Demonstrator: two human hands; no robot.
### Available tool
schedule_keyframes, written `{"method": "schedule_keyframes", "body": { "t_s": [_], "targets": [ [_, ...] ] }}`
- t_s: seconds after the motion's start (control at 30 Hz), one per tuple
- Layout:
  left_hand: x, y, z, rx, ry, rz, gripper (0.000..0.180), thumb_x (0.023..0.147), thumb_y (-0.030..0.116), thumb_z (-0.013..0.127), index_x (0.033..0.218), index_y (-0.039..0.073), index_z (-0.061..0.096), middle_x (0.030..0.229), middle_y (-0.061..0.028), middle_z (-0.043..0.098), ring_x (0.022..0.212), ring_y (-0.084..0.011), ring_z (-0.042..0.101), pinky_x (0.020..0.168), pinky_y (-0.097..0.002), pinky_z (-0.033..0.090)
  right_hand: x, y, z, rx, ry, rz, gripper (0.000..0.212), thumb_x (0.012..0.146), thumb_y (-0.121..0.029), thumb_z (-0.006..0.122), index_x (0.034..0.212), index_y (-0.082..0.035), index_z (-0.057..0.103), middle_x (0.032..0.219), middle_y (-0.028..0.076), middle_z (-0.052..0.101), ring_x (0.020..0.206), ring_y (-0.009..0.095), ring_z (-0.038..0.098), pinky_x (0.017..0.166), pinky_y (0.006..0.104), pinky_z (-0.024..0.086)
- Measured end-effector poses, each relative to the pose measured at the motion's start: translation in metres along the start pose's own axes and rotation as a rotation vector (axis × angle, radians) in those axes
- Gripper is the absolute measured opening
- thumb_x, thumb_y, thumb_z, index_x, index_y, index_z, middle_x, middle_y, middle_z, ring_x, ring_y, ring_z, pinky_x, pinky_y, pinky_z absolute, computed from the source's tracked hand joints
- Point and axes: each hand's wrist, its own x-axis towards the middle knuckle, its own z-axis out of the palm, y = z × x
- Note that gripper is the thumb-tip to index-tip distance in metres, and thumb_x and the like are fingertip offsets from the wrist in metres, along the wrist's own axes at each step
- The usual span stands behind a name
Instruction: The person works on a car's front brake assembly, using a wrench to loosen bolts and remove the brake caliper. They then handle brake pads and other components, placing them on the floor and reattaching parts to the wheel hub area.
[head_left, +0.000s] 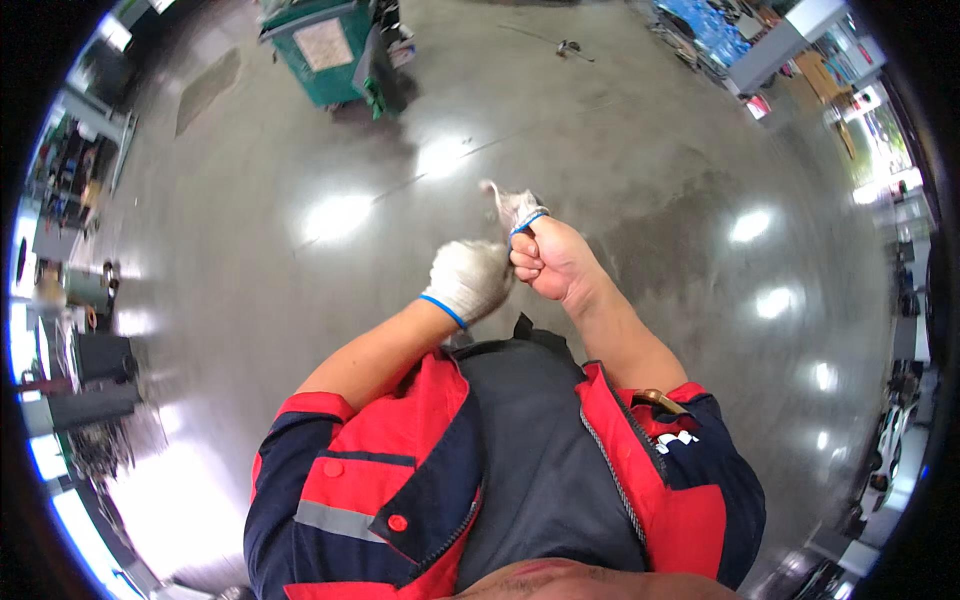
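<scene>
My left hand (469,281) wears a white knitted work glove with a blue cuff edge. Its fingers are curled in, a little blurred, and sit right beside my right fist; what they grip, if anything, is hidden. My right hand (549,260) is bare and closed on a second white glove (517,209). That glove looks crumpled and soiled, with its blue cuff edge at the top of the fist and its limp end sticking up beyond. Both hands are held in front of my chest, above the floor.
Ahead to the left on the shiny grey floor (400,215) stands a green wheeled bin (318,50). A thin rod-like object (568,48) lies farther off. Blue plastic sheeting (705,30) is heaped at the far right, near a grey post (770,60). Equipment (95,365) lines the left side.
</scene>
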Motion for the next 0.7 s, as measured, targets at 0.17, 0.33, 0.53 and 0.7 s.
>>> {"method": "schedule_keyframes", "body": {
  "t_s": [0.17, 0.33, 0.53, 0.7],
  "targets": [
    [0.199, -0.005, -0.066, -0.082, -0.065, 0.248, 0.030, 0.096, 0.029, 0.056, 0.081, 0.006, 0.068, 0.074, -0.0209, 0.068, 0.070, -0.0412, 0.069, 0.064, -0.0507, 0.056, 0.069, -0.193, -0.040, -0.271, 0.426, -0.605, 0.027, 0.098, -0.007, 0.043, 0.091, 0.000, 0.068, 0.072, 0.002, 0.056, 0.059, 0.011, 0.044, 0.052, 0.0276, 0.037],
    [0.342, -0.026, -0.089, -0.037, 0.139, 0.327, 0.029, 0.092, 0.027, 0.061, 0.074, 0.005, 0.067, 0.068, -0.0198, 0.066, 0.066, -0.0405, 0.067, 0.063, -0.0501, 0.055, 0.160, -0.294, -0.078, -0.320, 0.151, -0.772, 0.024, 0.102, -0.014, 0.057, 0.108, 0.004, 0.071, 0.092, 0.009, 0.067, 0.079, 0.015, 0.061, 0.070, 0.0293, 0.052],
    [0.502, -0.046, -0.137, 0.146, 0.218, 0.130, 0.028, 0.089, 0.025, 0.063, 0.071, 0.003, 0.068, 0.063, -0.0177, 0.065, 0.057, -0.0347, 0.068, 0.053, -0.0459, 0.054, 0.282, -0.461, -0.078, -0.578, 0.221, -0.235, 0.039, 0.105, -0.041, 0.056, 0.126, -0.011, 0.071, 0.086, 0.001, 0.061, 0.072, 0.012, 0.055, 0.067, 0.0296, 0.051],
    [0.608, -0.109, -0.142, -0.009, 0.071, 0.064, 0.029, 0.093, 0.027, 0.060, 0.079, 0.003, 0.068, 0.067, -0.0190, 0.066, 0.064, -0.0374, 0.068, 0.062, -0.0491, 0.055, 0.411, -0.566, -0.148, -0.481, -0.103, 0.125, 0.026, 0.097, -0.028, 0.063, 0.110, -0.005, 0.068, 0.096, 0.010, 0.069, 0.095, 0.022, 0.065, 0.081, 0.0340, 0.052]
  ]
}}
